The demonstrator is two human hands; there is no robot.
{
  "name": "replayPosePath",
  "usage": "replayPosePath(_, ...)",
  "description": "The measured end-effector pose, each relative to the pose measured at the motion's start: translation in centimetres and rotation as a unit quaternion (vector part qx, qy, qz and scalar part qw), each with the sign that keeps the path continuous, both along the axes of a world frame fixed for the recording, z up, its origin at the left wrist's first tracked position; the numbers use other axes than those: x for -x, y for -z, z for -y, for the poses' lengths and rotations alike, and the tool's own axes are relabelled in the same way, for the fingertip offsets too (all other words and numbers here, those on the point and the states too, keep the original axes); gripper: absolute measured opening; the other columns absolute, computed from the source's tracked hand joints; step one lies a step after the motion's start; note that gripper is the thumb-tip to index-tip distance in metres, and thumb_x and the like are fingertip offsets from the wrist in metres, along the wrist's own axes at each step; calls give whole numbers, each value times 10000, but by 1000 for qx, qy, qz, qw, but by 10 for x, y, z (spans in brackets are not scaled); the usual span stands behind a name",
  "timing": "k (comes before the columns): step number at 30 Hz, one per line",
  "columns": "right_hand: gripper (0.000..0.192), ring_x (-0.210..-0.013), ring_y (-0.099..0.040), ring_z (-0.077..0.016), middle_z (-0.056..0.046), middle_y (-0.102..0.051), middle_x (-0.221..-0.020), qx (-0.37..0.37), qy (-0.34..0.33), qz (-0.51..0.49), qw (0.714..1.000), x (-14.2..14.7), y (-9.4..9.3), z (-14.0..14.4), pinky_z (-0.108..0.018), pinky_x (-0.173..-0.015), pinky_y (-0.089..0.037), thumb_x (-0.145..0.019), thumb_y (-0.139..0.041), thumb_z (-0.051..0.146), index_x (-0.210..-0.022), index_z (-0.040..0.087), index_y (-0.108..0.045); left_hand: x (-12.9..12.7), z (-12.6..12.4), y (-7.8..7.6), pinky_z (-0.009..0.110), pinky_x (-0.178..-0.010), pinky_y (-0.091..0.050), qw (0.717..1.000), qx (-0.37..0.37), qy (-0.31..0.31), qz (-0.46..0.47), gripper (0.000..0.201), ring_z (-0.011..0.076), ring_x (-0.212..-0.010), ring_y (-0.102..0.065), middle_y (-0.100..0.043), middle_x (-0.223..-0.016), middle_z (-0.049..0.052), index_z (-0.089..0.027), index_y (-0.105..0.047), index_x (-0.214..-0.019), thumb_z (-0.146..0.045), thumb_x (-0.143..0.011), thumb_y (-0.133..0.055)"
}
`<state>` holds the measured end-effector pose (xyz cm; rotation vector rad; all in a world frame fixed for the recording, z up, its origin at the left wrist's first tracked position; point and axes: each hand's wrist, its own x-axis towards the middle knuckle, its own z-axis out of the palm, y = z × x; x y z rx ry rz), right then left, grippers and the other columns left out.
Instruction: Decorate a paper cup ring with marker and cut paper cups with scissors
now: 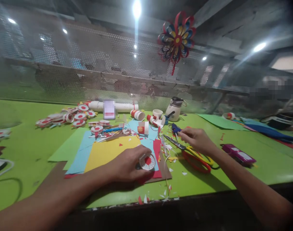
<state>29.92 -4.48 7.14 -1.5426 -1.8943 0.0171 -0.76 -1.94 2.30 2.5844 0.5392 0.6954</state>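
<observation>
My left hand (129, 163) is closed round a small white paper disc (147, 161) with a red centre, held over the colored paper sheets. My right hand (196, 139) reaches out to the right of the sheets, its fingertips closed on a small dark-blue object (176, 128) whose kind I cannot make out. Under that hand lie scissors (179, 143) with dark blades and a yellow handle, and a red-orange handle (196, 162) beside them. Yellow paper (113, 148) and light-blue paper (81, 152) are spread below my left hand.
Several red-and-white discs (82, 116) are heaped at the left. Paper cups (143, 128), a white roll (122, 106) and a beige jug (174, 109) stand or lie towards the mesh screen. A purple case (238, 154) lies at the right. Paper scraps litter the front edge.
</observation>
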Motion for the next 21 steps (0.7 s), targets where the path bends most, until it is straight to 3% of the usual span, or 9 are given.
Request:
replayPosePath(6, 283, -593, -580, -172, -59, -707, -674, 45, -95, 75, 992, 31, 23, -3, -285, -589, -410, -866, -528, 337, -702, 193, -707, -3, 11, 0, 357, -775, -514, 993, -69, 97, -13, 446, 241, -920, -617, -629, -1126, 147, -172, -457, -1234, -358, -848, -580)
replayPosePath(9, 272, -607, -585, -172, -59, -706, -678, 58, -97, 94, 989, 32, 26, 2, -288, -607, -419, -866, -531, 327, -721, 195, -719, -2, 12, -1, 375, -789, -518, 992, -62, 110, -24, 442, 246, -928, -617, -627, -1126, 143, -177, -458, -1238, -340, -846, -580)
replayPosePath(12, 270, -618, -585, -161, -46, -697, -690, 47, -28, 95, 994, 10, 20, 7, -285, -622, -438, -883, -531, 335, -753, 195, -722, -1, 11, -3, 380, -809, -517, 995, -38, 87, -14, 407, 246, -960, -619, -631, -1138, 133, -193, -484, -1229, -330, -856, -574)
replayPosePath(16, 280, -631, -588, -138, -32, -670, -729, 23, 149, 94, 984, -51, -1, 13, -289, -637, -480, -945, -508, 347, -857, 150, -686, -1, 4, -2, 365, -821, -520, 1000, -6, 24, -18, 326, 235, -968, -633, -641, -1146, 107, -225, -519, -1186, -373, -896, -532)
replayPosePath(18, 252, -663, -611, -124, -11, -656, -812, 46, 216, 98, 970, -82, -12, 16, -295, -647, -518, -961, -524, 362, -939, 140, -641, -2, -1, 2, 369, -843, -524, 1000, -1, -4, -16, 338, 249, -1009, -634, -638, -1172, 98, -238, -521, -1181, -414, -891, -529)
replayPosePath(21, 232, -698, -631, -125, -18, -657, -886, 121, 244, 116, 955, -107, -19, 23, -289, -639, -544, -954, -552, 353, -992, 137, -628, -2, -8, 10, 369, -885, -522, 999, 8, -38, -1, 380, 260, -1068, -624, -632, -1213, 91, -246, -522, -1197, -448, -876, -545)
